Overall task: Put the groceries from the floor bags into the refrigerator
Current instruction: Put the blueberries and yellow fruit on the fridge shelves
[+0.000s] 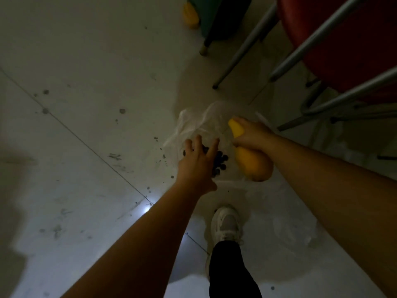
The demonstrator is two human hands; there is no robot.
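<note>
A clear plastic bag lies open on the pale tiled floor. Inside it sits a bunch of dark grapes. My left hand hovers just over the grapes with fingers spread, partly hiding them. My right hand grips a long yellow squash-like fruit around its narrow neck, its thick end hanging down beside the bag. A second, flattened clear bag lies on the floor under my right forearm. The refrigerator is out of view.
Grey metal chair legs and a red seat stand at the upper right. A green bin with a yellow object beside it sits at the top. My white shoe is just behind the bags. The floor is dim and spotted.
</note>
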